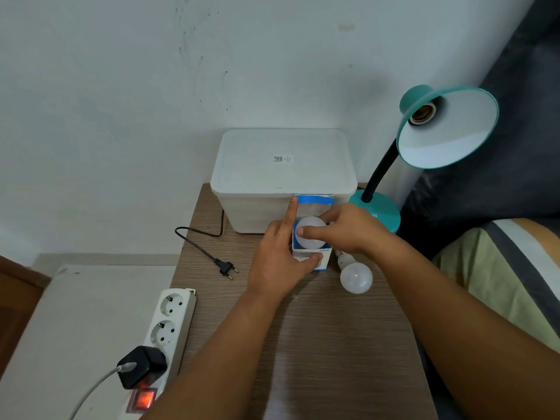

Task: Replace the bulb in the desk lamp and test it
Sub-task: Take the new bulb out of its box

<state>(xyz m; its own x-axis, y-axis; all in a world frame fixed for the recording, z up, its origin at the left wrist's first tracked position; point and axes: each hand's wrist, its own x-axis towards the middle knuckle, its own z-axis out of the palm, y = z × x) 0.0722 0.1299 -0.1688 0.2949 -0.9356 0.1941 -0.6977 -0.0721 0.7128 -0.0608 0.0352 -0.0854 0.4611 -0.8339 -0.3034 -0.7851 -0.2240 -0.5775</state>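
Right fingers (306, 234) on boxed bulb (315, 237)

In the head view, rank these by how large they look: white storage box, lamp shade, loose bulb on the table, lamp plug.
1. white storage box
2. lamp shade
3. loose bulb
4. lamp plug

The gaps between them are clear, so nearness to the camera leaves this order unchanged.

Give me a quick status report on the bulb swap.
Left hand steadies box; right hand on bulb inside. Lamp socket empty. Nothing blocking.
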